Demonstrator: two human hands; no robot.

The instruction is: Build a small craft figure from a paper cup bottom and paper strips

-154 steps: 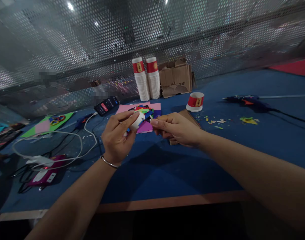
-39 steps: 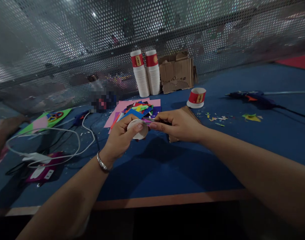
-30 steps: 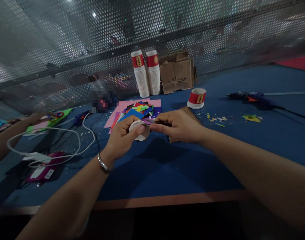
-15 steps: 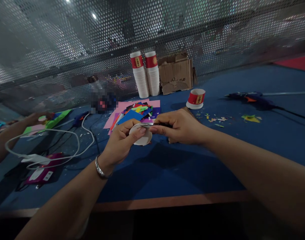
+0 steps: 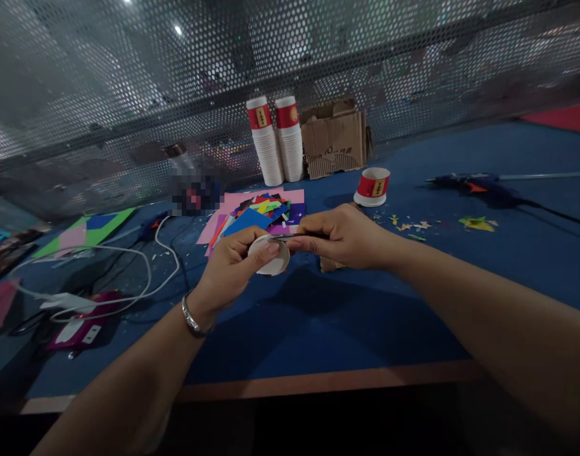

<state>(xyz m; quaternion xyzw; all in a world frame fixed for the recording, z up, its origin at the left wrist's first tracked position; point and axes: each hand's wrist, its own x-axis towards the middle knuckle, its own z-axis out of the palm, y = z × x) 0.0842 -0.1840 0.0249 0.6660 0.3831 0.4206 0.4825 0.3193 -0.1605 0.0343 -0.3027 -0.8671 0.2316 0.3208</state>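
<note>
A perforated metal screen [image 5: 176,76] backs the blue table [image 5: 347,329], and the cardboard box [image 5: 335,145] stands against it, probably so that it is out of the way. Just beside the box rise two stacks of paper cups [image 5: 267,155], nested, likely to save room. The coloured paper [image 5: 248,221] lies in a heap past the hands, within easy reach. The left hand [image 5: 230,263] is closed on a white disc, its thumb flat on the near face and its fingers bent behind the rim, which seems meant to steady it while leaving the right edge exposed. The right hand [image 5: 342,237] is closed around a dark-handled cutting tool [image 5: 285,237], perhaps scissors, its metal tip meeting the disc's upper edge; whether its blades are parted I cannot tell. At right a glue gun [image 5: 484,189] lies on its side, nozzle pointing inward, apparently parked. Nearer the middle, a red-and-white cup [image 5: 373,188] stands on the table, set apart from the stacks. That white disc [image 5: 278,263] is held above the table between both hands. Smallest are the paper scraps [image 5: 418,226], scattered right of the hands.
</note>
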